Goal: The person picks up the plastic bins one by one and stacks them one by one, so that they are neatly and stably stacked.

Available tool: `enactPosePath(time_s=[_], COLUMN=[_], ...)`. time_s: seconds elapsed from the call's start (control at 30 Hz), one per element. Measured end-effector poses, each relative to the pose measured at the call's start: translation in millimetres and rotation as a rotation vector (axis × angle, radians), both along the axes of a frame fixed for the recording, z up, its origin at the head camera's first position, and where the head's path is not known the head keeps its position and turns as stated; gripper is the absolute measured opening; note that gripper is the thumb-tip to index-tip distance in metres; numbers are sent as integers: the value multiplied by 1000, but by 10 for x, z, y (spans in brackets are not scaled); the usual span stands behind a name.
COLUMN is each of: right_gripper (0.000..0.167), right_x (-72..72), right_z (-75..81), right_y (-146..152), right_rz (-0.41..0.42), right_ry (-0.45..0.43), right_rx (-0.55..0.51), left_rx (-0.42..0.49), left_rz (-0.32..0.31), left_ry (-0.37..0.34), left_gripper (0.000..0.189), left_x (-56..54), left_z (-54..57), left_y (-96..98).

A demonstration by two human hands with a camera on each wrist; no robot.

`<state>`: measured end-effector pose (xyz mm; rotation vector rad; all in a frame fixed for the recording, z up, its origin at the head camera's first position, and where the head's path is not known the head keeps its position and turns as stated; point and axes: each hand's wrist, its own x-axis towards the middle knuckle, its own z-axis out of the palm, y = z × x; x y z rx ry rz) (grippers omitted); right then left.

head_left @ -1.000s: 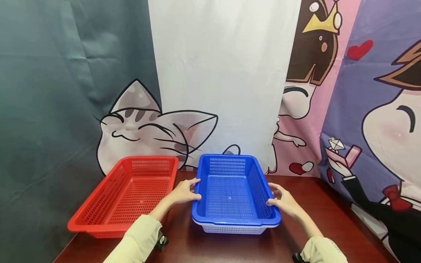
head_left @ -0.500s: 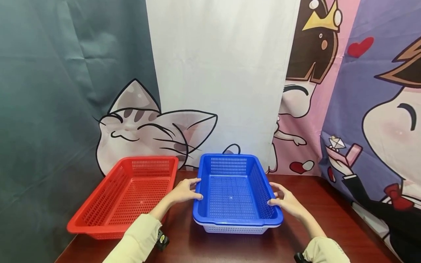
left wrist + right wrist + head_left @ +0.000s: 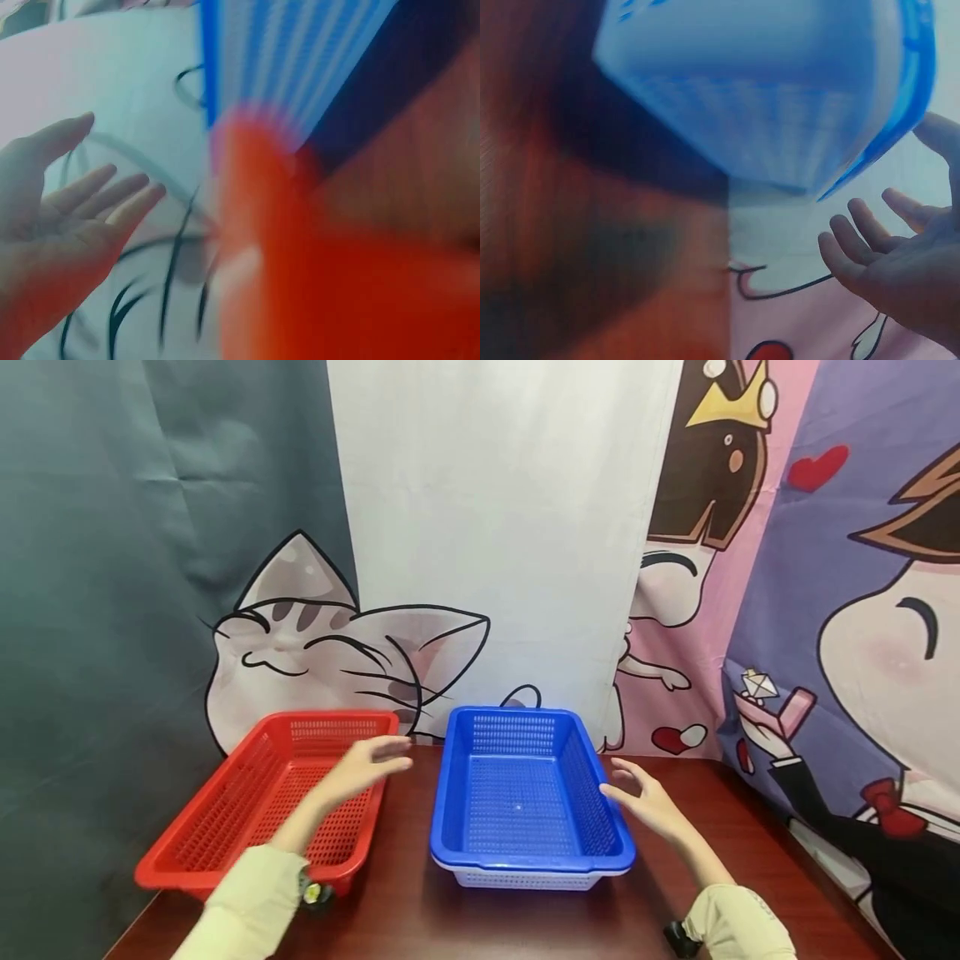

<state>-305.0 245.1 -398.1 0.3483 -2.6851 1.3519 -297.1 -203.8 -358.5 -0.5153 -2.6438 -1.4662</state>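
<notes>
A blue perforated plastic basket (image 3: 532, 863) sits on the table, nested in a white one (image 3: 525, 882) whose side shows below its rim. To its left is a red perforated basket (image 3: 168, 875). My left hand (image 3: 365, 768) hovers over the red basket's right side, fingers extended and holding nothing. In the left wrist view, its fingers are spread loosely, with the red basket a blur in front. My right hand (image 3: 651, 803) is beside the blue basket's right rim, thumb tip right at the edge. Seen from the right wrist, its fingers (image 3: 847, 240) are loosely bent around nothing.
The baskets rest on a dark red-brown wooden table (image 3: 408, 910). Behind it hangs a cloth backdrop (image 3: 495, 527) printed with a cartoon cat and figures, which also closes off both sides. A black wrist strap (image 3: 681, 938) shows at the right sleeve.
Both hands have let go of the blue basket's rim. The left hand has moved left and up over the red basket; the right has lifted slightly. The view has shifted a little.
</notes>
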Motion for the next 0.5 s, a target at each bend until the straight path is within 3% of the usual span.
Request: enactPosePath(time_s=[0.13,0.33,0.5], right_gripper=[60,60,59], right_x=[-77,-134,-212], right_z=[78,286,425], right_y=[-187,-431,-694], right_rz=[23,92,155], right_ry=[26,26,41], right_rx=[-22,-13,-13], left_rx=[-48,-260,-348], left_rz=[101,206,317], left_ry=[14,9,-48], left_gripper=[52,51,55], left_x=[145,143,207], left_z=[100,57,57], left_y=[-497,-1154,-1633])
